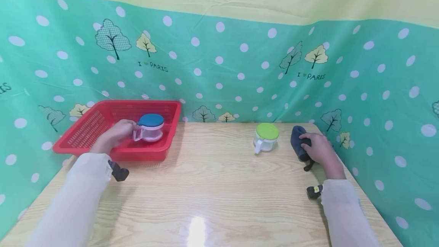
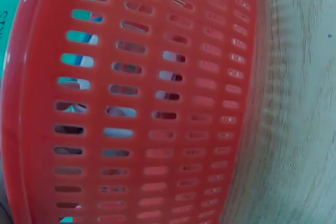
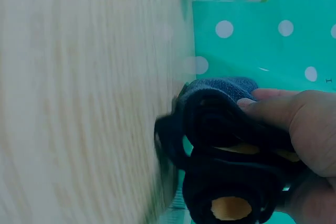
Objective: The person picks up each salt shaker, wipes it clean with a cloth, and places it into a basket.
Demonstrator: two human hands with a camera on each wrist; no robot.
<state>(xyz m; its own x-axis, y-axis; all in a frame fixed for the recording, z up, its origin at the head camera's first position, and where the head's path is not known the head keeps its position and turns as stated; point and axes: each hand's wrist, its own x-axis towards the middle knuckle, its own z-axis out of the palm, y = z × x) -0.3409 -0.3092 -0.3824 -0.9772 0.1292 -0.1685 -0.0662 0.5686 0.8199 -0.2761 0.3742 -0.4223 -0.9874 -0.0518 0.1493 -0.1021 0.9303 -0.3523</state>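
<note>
A seasoning jar with a blue lid (image 1: 151,120) and a pinkish body is inside the red plastic basket (image 1: 137,155). My left hand (image 1: 120,132) holds it by its side handle; the basket's slotted wall hides that hand in the left wrist view. At the right edge of the table, my right hand (image 1: 319,148) grips a dark blue and black rolled fabric bundle (image 1: 297,143). Its black end (image 3: 210,124) shows loops and tan patches in the right wrist view; its exact kind is unclear. The thumb presses on the roll's side.
Between the basket and the bundle stands a clear jar with a green lid (image 1: 267,131), its white handle facing the front. Behind the wooden table (image 1: 212,186) hangs a green and yellow patterned curtain (image 1: 219,68), which also runs along both sides.
</note>
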